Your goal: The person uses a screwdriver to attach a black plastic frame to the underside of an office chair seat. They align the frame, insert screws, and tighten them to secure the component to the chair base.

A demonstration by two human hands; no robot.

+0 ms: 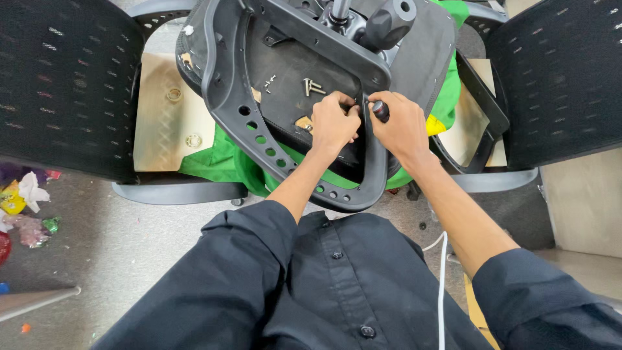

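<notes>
Black shirt (337, 279) nearest, sleeves rolled. Left hand (334, 123) curled, fingertips pinching at a spot on the upturned chair seat (291, 71) beside the grey armrest loop (363, 188) — exact thing pinched hidden. Right hand (405, 126) closed round a dark screwdriver handle (380, 110), tip out of sight. Best kept square to the screw, pressed firmly, left steadying. Loose screws (313, 86) on the seat near the hands — easily knocked. Mesh chair backs (65, 84) flank both sides; green cloth (220, 159) under, white cable (442, 285) by right forearm.
</notes>
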